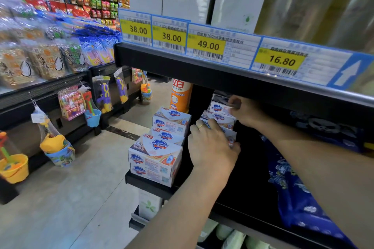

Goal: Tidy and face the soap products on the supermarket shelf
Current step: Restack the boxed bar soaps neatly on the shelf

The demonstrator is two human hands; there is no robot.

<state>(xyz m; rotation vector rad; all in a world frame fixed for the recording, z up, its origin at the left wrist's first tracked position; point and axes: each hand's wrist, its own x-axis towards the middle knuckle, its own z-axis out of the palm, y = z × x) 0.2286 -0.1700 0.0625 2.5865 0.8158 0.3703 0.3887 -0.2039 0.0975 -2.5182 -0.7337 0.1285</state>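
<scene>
White Safeguard soap boxes stand stacked on a black shelf [149, 185]. One stack [155, 157] sits at the shelf's left end, with more boxes [172, 122] behind it. A second stack [219, 116] stands deeper in, to the right. My left hand [210, 147], a ring on one finger, grips the lower boxes of that second stack from the front. My right hand [245, 112] pinches the top box [218, 105] of the stack at its right edge, just under the upper shelf.
An orange detergent bottle [180, 95] stands behind the soap. The upper shelf edge carries yellow price tags [208, 45]. Blue patterned packs [303, 198] fill the shelf at the right. Toys in buckets [57, 147] hang along the aisle at the left, across a tiled floor.
</scene>
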